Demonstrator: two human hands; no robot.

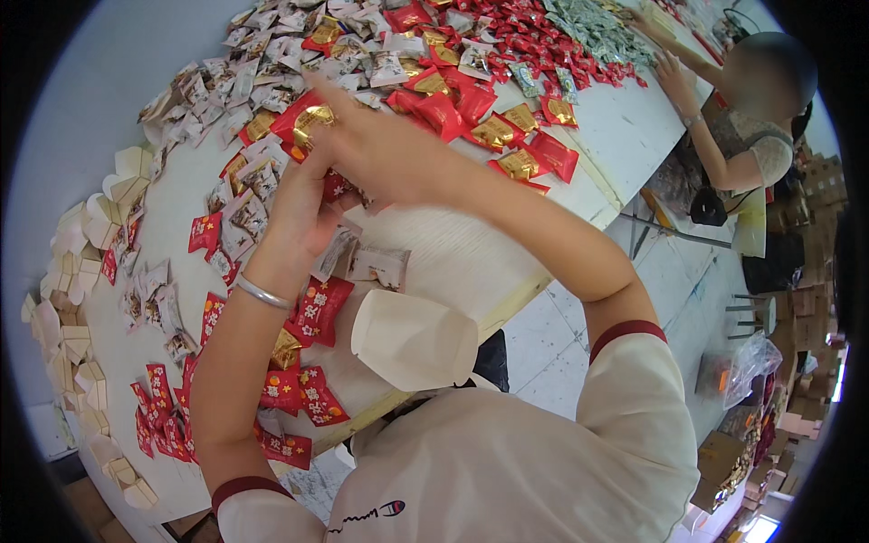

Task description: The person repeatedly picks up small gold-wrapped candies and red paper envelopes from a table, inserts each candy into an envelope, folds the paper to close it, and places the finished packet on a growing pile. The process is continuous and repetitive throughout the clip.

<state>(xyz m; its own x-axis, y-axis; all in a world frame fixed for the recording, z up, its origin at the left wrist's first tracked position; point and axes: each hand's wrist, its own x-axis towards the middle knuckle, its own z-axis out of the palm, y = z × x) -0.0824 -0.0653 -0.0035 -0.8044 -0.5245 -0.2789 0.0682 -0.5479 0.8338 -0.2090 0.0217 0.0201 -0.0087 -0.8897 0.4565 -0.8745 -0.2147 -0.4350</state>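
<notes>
My left hand point(305, 203), a silver bangle at its wrist, is raised over the table with wrapped sweets point(337, 184) in its palm. A red and gold sweet packet point(303, 123) sits at its fingertips. My right hand point(373, 153) crosses over it, blurred, with its fingers beside that packet; whether it grips anything is hidden. Below the hands, white sweet packets point(379, 266) and red printed packets point(322, 309) lie on the table point(448, 251). A cream paper box point(414, 339) stands at the table edge, close to my body.
Heaped white packets point(265, 54), red and gold packets point(499, 132), small red sweets point(529, 41) and green sweets point(601, 30) cover the far side. Cream paper boxes point(75, 285) line the left edge. A co-worker point(740, 136) reaches in at right. Cartons point(815, 224) and a stool point(764, 315) stand beyond.
</notes>
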